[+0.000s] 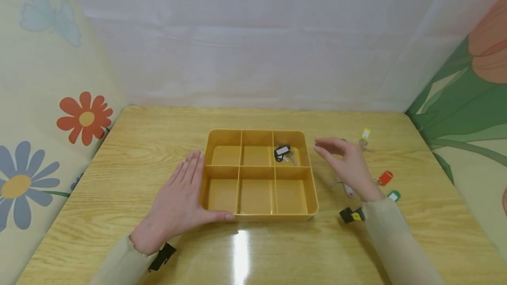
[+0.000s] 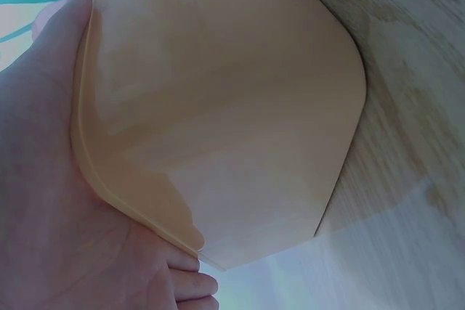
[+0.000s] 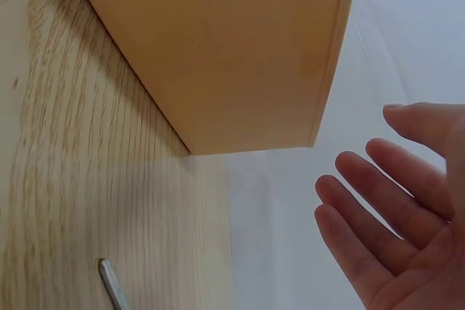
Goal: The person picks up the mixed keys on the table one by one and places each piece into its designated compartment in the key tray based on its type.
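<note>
A yellow six-compartment box (image 1: 257, 218) sits on the wooden table. Its back right compartment holds keys with a black tag (image 1: 282, 150). My left hand (image 1: 180, 201) rests against the box's left side with straight fingers, its thumb along the front rim. In the left wrist view the palm lies along the rim of the box (image 2: 232, 107). My right hand (image 1: 346, 164) hovers just right of the box, fingers loosely bent and holding nothing. The right wrist view shows those fingers spread apart beside the box wall (image 3: 232, 56). Below them lies the tip of a metal key (image 3: 112, 284).
Right of the box lie keys with a yellow tag (image 1: 366, 133), a red tag (image 1: 385, 178) and a green tag (image 1: 394, 195). A pale tag (image 1: 348, 190) is partly hidden under the right hand. A white cloth (image 1: 253, 56) hangs behind the table, with flowered panels at both sides.
</note>
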`<move>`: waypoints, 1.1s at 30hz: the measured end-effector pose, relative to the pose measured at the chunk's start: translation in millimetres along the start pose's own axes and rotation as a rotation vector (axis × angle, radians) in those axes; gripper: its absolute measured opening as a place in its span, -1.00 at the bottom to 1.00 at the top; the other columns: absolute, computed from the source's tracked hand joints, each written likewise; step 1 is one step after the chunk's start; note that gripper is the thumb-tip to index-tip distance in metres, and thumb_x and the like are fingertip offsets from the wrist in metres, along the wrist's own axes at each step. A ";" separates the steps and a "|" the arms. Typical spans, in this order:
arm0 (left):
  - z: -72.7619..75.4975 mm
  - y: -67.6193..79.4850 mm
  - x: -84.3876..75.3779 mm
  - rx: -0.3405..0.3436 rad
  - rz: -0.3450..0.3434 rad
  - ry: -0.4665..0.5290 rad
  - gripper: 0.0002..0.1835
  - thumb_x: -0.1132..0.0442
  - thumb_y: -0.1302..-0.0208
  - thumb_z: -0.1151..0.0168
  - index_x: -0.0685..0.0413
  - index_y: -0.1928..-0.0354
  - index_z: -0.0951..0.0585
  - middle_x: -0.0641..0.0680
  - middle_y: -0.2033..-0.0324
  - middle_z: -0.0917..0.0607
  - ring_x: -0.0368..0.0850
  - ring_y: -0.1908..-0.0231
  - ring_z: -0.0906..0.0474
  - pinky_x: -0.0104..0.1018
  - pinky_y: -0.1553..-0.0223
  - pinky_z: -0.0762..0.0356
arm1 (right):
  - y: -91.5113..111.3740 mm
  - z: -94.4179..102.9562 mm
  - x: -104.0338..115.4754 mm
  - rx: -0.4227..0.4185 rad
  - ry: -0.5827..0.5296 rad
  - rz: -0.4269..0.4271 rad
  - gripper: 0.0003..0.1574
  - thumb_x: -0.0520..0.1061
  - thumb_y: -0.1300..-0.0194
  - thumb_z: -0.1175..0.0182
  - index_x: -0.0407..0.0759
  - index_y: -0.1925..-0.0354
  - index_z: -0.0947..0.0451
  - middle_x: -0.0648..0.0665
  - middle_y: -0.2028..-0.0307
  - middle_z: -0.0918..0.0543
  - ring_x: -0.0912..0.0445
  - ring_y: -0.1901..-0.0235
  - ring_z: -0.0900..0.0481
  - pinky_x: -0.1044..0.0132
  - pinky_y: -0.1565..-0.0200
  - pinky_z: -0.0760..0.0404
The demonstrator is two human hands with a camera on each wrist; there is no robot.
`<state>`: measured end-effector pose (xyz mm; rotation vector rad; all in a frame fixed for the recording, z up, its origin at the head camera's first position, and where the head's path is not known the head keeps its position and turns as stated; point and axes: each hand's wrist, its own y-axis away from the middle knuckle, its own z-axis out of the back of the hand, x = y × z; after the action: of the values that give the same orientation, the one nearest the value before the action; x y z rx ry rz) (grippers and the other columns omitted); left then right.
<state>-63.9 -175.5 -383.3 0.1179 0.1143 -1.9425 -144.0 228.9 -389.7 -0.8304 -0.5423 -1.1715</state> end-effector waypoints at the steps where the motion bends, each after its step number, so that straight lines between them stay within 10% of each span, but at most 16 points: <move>1: 0.1 0.0 -0.1 0.000 -0.001 -0.001 0.60 -0.84 0.16 0.10 0.37 -0.58 0.19 0.29 -0.57 0.26 0.17 -0.55 0.32 0.07 -0.52 0.18 | 0.4 0.5 -0.7 0.001 0.002 0.001 -0.55 0.06 -0.44 -0.30 -0.16 -0.15 -0.66 -0.09 -0.03 -0.74 0.00 0.02 -0.70 -0.02 0.00 -0.69; 33: -0.4 -0.1 0.3 -0.006 0.001 0.000 0.60 -0.84 0.15 0.10 0.37 -0.58 0.19 0.28 -0.57 0.26 0.23 -0.55 0.24 0.09 -0.52 0.17 | 12.5 17.9 -5.5 0.024 0.033 -0.090 -0.46 0.18 -0.45 -0.24 -0.11 -0.20 -0.64 -0.05 -0.08 -0.71 -0.01 -0.07 -0.64 -0.04 -0.05 -0.67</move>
<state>-64.1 -175.7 -383.7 0.1137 0.1196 -1.9411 -133.1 248.4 -386.6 -0.7714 -0.5705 -1.2563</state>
